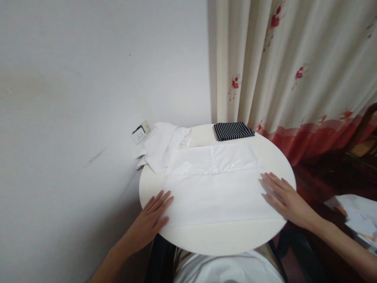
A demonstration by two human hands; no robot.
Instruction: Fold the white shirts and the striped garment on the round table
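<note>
A white cloth (pixel 216 196) lies spread over the round white table, its far part folded back in a strip with a seam down the middle. My left hand (pixel 153 214) rests at the cloth's left edge, fingers stretched out and touching it. At the opposite edge, my right hand (pixel 279 194) lies flat with its fingers apart, its fingertips on or just beside the cloth. Neither hand grips anything. What kind of garment or linen the white cloth is, I cannot tell.
On the round table (pixel 224 239), a folded black-and-white striped cloth (pixel 234 131) sits at the back right. Crumpled white fabric (pixel 161 145) hangs over the back left edge against the wall, near a power socket (pixel 140 134). Behind is a flowered curtain (pixel 265 70); white items (pixel 359 216) lie low right.
</note>
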